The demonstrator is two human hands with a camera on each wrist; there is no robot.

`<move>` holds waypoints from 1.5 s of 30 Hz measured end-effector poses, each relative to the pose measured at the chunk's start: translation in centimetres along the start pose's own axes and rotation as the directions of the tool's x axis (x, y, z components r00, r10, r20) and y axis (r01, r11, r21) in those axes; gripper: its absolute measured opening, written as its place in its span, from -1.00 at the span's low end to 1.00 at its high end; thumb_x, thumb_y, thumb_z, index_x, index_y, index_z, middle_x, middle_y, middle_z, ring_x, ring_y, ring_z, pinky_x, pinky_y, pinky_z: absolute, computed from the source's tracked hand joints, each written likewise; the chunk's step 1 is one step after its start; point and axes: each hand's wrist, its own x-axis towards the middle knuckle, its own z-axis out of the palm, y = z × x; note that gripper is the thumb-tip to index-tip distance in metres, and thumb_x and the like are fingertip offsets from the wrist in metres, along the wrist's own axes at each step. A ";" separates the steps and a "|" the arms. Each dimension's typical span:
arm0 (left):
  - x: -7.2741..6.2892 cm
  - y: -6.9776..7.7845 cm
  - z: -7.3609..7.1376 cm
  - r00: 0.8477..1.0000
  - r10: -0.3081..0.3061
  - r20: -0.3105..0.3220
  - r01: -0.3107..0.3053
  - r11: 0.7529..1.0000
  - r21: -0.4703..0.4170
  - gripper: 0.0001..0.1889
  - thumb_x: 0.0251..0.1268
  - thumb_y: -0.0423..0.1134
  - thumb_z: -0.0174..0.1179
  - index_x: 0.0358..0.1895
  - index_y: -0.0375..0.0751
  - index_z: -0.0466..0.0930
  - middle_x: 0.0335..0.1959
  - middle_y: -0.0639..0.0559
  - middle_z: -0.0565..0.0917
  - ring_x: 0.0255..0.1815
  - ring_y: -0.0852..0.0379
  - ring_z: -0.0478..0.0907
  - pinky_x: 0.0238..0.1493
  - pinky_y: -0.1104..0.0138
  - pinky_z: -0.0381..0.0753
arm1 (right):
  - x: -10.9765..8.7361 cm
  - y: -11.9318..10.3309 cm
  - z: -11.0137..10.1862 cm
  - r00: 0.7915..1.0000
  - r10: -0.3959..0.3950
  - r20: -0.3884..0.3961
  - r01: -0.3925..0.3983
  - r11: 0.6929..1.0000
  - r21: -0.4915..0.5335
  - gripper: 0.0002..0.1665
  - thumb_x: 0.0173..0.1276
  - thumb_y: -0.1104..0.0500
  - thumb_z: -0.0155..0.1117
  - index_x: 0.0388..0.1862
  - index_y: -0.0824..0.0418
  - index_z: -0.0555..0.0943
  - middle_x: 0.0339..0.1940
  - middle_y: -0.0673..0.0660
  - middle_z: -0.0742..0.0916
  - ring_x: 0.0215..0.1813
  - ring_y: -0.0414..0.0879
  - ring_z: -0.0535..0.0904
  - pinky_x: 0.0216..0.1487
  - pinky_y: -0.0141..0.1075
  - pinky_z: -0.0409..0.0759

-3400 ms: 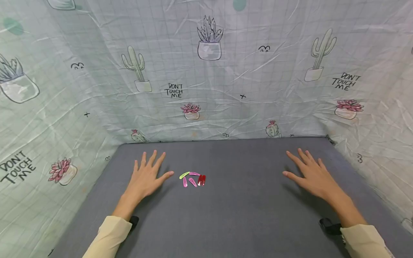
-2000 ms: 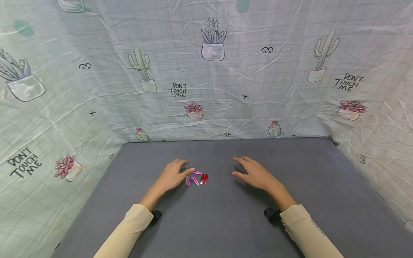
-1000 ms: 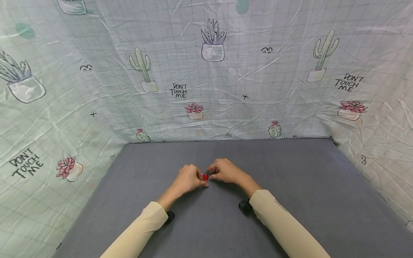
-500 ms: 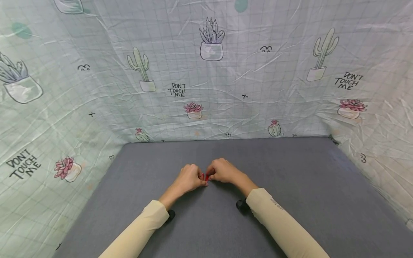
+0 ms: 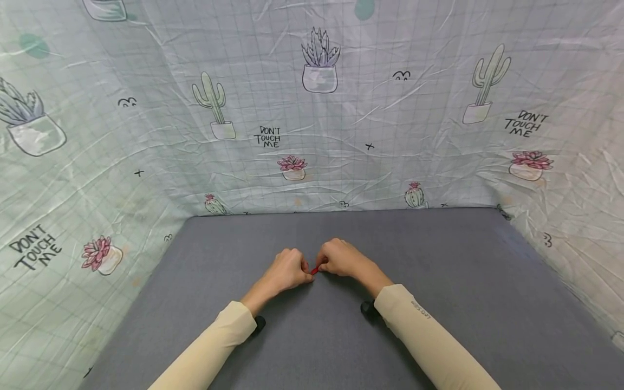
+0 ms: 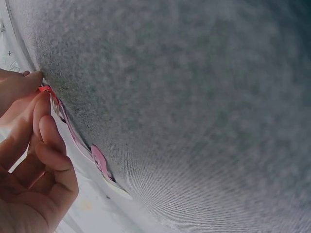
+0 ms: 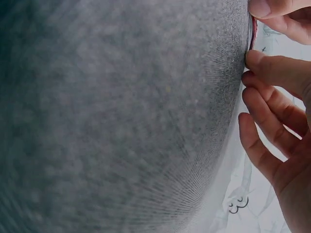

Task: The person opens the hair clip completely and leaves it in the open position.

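Note:
In the head view my left hand and right hand meet near the middle of the table. A small red hair clip spans the gap between their fingertips, low over the cloth. My right thumb and index finger pinch one end of it; my left fingertips hold the other. The right wrist view shows the red clip edge-on between both thumbs. Pink hair clips lie on the cloth beside my left hand in the left wrist view, with a pale clip at the end. My left hand hides them from the head camera.
A dark grey cloth covers the table. Pale sheets printed with cacti hang behind it and along both sides. Dark wrist cameras sit below the cream sleeves.
Both hands came in from wide apart to the clips. The left hand now covers the pink and green ones. The right fingers closed on a red clip and turned it slantwise.

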 end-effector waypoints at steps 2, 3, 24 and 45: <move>0.1 0.0 0.0 1.000 -0.002 0.004 0.002 1.000 0.006 -0.56 0.10 -0.23 0.57 -0.80 -0.06 0.53 -0.85 0.24 0.28 -0.78 0.31 0.18 -0.71 0.43 0.14 | 0.0 0.1 0.0 1.000 -0.016 0.002 0.016 1.000 -0.022 -0.91 0.38 0.19 0.45 -0.26 0.03 0.87 -0.30 -0.04 0.83 -0.51 -0.30 0.55 -0.37 -0.36 0.56; 0.1 0.0 0.0 1.000 0.001 0.004 -0.001 1.000 0.007 -0.55 0.10 -0.23 0.56 -0.81 -0.06 0.51 -0.85 0.25 0.26 -0.78 0.31 0.16 -0.71 0.43 0.13 | 0.1 0.1 0.0 1.000 -0.024 0.002 0.024 0.999 -0.026 -0.91 0.38 0.19 0.45 -0.26 0.03 0.86 -0.29 -0.04 0.83 -0.50 -0.30 0.55 -0.36 -0.36 0.57; 0.2 -0.3 -0.7 0.998 -0.013 -0.069 0.015 0.999 0.028 -0.62 0.01 -0.40 0.41 -0.83 -0.01 0.52 -0.87 0.22 0.40 -0.83 0.28 0.30 -0.71 0.42 0.23 | 0.6 -0.1 0.2 0.986 -0.132 -0.106 0.119 0.986 -0.114 -0.89 0.39 0.20 0.43 -0.32 0.05 0.84 -0.31 -0.04 0.80 -0.38 -0.28 0.57 -0.29 -0.35 0.59; 0.2 0.0 -0.9 0.993 0.043 -0.112 -0.051 0.996 -0.068 -0.78 0.15 -0.38 0.33 -0.61 -0.04 0.72 -0.78 0.23 0.61 -0.77 0.29 0.49 -0.67 0.38 0.46 | -1.5 -0.4 -1.4 0.981 -0.096 -0.166 0.087 0.994 -0.061 -0.95 0.37 0.20 0.46 -0.27 0.08 0.83 -0.34 -0.05 0.76 -0.39 -0.27 0.56 -0.31 -0.37 0.55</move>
